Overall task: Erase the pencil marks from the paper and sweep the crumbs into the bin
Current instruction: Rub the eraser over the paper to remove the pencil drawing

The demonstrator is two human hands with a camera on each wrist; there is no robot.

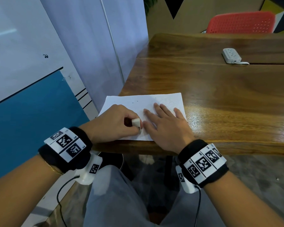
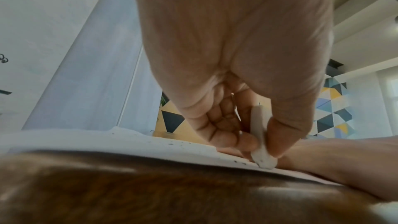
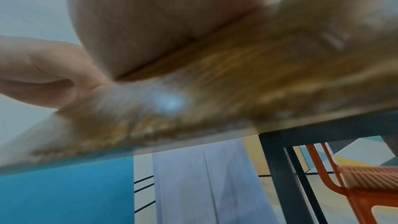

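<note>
Wood and paper: a white sheet of paper (image 1: 143, 102) is laid on the brown wooden table (image 1: 220, 95), at the table's near left corner, its long axis running along the table's near edge.
Eraser: a white eraser (image 1: 136, 122) is pinched between thumb and fingers (image 2: 245, 142) of the left hand (image 1: 115, 122); its lower tip is pressed to the paper near the sheet's near edge, as the left wrist view shows.
Key relation: the faint pencil marks (image 1: 144, 114) that can be made out lie just beyond the eraser, toward the sheet's far edge and beside the right index finger; the left hand is judged the nearer to them.
Left hand pose: wrist raised off the table, knuckles up, remaining fingers curled in under the palm.
Right hand: the right hand (image 1: 167, 126) is laid flat on the right half of the paper, fingers straight and spread, thumb close beside the eraser; the sheet is held down by it.
Crumbs: dark specks (image 2: 172, 143) are scattered on the paper left of the eraser.
Bin: not seen in any view.
Stage (judged): rubbing underway; sweeping not yet begun.
Next (judged): short strokes away from the near edge, toward the marks.
Risk (judged): creasing of the sheet if the holding hand slackens.
</note>
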